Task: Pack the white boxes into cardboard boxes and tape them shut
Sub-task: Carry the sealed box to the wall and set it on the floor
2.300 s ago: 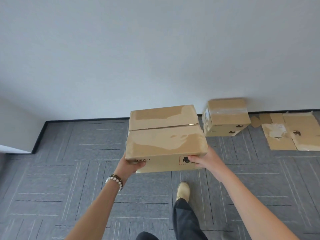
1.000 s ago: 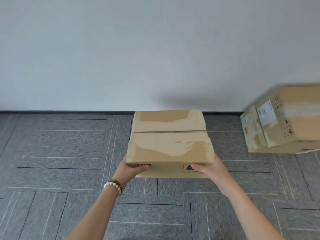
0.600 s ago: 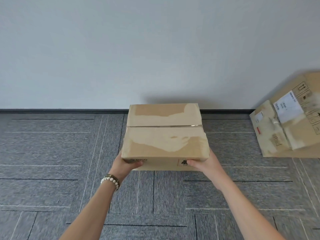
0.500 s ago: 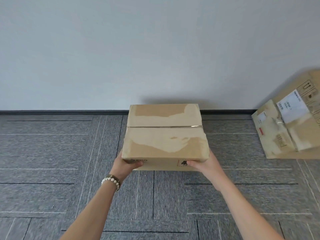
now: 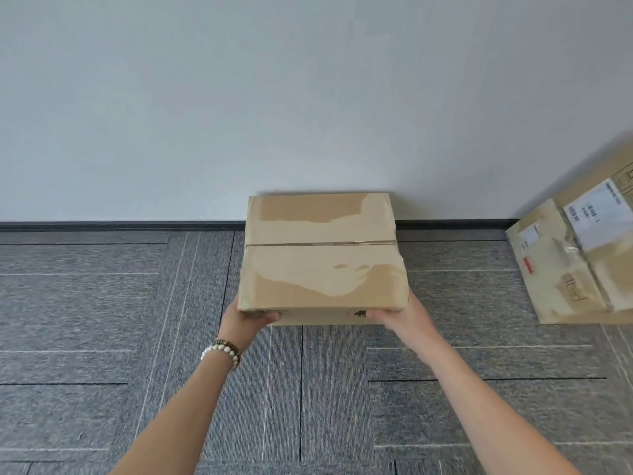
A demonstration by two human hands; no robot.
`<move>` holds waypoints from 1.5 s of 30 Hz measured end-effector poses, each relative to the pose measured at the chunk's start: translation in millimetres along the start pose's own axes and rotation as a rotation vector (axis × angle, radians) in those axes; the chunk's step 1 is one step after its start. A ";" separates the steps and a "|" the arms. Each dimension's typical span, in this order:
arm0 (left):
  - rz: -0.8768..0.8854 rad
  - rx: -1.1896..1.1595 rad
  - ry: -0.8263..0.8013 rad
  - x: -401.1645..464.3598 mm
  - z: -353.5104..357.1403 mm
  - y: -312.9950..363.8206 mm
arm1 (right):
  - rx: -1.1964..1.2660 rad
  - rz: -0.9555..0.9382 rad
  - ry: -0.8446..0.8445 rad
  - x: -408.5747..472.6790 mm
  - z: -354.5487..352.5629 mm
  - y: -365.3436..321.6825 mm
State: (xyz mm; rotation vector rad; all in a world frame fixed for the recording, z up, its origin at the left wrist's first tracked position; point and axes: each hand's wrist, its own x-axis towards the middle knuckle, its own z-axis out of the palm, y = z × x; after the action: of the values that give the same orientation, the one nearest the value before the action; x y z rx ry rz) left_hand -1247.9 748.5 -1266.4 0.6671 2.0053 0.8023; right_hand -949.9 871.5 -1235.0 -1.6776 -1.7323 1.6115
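Fingers of both hands grip cardboard box point(image 5: 322, 265), seam running left-right, parallel to wall point(image 5: 308, 97).

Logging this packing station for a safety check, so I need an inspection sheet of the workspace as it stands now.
Surface: grey carpet tiles, bare where visible.
Job's things: closed cardboard box, clear tape along its top seam, at the wall; white boxes: nothing seen.
Clutter: labelled cardboard box, tilted, at right.
Grips: left hand and right hand each hold a near bottom corner of the closed box.
Cables: nothing seen.
Surroundings: plain white wall, dark baseboard.
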 end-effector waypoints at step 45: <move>0.188 1.139 -0.565 -411.1 -77.9 520.2 | -0.456 0.230 -0.153 -397.7 -314.9 -371.6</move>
State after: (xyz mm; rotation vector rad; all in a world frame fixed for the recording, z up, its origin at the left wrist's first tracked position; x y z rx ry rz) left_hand -1031.2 776.2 -635.6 1.5179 1.7266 -0.5149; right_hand -785.3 809.9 -631.3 -2.0680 -2.1822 1.5522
